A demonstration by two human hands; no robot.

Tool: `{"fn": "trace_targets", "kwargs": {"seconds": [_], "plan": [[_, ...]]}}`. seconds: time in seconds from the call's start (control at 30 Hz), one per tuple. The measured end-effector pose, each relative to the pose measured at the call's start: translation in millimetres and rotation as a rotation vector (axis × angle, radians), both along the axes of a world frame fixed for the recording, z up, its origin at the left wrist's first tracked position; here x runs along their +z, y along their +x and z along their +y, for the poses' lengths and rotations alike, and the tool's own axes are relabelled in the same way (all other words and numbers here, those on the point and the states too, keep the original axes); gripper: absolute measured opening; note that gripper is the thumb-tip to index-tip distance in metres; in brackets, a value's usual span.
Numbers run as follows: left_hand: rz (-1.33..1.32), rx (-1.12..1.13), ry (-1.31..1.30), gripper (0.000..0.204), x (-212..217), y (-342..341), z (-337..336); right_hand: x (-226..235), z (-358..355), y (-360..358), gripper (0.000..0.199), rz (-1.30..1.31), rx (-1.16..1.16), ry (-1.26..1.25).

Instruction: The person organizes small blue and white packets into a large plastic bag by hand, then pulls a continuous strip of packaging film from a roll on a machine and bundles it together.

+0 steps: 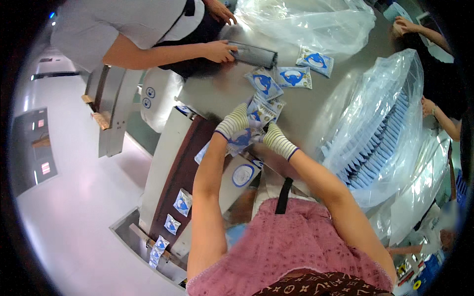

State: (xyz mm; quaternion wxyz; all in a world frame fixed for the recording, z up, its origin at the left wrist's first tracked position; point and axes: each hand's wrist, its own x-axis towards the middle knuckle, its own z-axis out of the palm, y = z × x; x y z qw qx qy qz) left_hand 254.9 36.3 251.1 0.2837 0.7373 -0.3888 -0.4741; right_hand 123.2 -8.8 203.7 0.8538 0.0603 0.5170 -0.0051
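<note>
Both hands wear white-and-yellow striped gloves and meet at the end of a conveyor. My left hand [234, 122] is closed at the left edge of a loose cluster of small white-and-blue packets [266, 109], each printed with a blue whale. My right hand [279, 141] is closed at the cluster's right edge. Another packet [240, 140] lies between my wrists, partly blurred. Just beyond, a packet [265, 83] and two more lie on the metal table [306, 111]. The fingertips are partly hidden by the packets.
Several packets [182, 202] sit along the dark conveyor belt [170, 195] at my left. A large clear bag [380, 133] with rows of blue packets stands at right. Another clear bag [306, 24] lies at the back. A co-worker's hand [220, 51] touches a grey metal block [254, 54].
</note>
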Motion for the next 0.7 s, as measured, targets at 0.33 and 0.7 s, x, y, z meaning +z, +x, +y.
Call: {"fn": "trace_targets", "kwargs": {"seconds": [0.33,0.7], "plan": [[1.594,0.826,-0.005,0.039,21.6,-105.5,-15.2,-7.4,-45.6,-86.6,0.025,-0.168,0.246,-0.919],[-0.038,-0.43,-0.432,0.049,55.6,-126.2,-30.1,120.0,-83.4,-140.1,0.044,-0.604,0.092,-0.545]]}}
